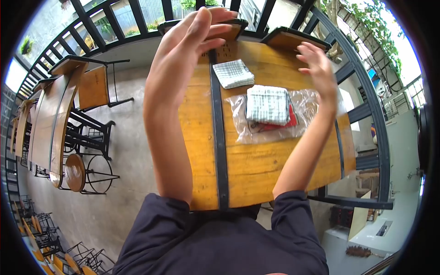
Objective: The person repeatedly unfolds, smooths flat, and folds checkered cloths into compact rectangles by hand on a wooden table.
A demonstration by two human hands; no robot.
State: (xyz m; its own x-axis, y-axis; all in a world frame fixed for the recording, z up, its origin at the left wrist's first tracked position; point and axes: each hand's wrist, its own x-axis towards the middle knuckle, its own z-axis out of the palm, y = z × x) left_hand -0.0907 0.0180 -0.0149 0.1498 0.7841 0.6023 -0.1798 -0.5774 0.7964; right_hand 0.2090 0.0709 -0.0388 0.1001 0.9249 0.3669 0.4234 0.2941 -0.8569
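Both of my hands are raised above a wooden table (247,169) with dark metal strips. My left hand (190,39) is up at the table's far left, fingers apart and holding nothing. On the right, my right hand (318,71) is lifted with its fingers spread, empty and slightly blurred. Between them a folded checked cloth (233,74) lies flat on the wood. Nearer to me, a thicker stack of folded checked cloth (267,105) rests on a clear plastic bag (250,136) with a red printed part showing beneath it.
Chairs (295,40) stand at the table's far edge, by a black railing (103,34). To the left are another long table (57,119), a chair (93,87) and a round stool (74,172). A dark metal frame (378,137) runs along the right side.
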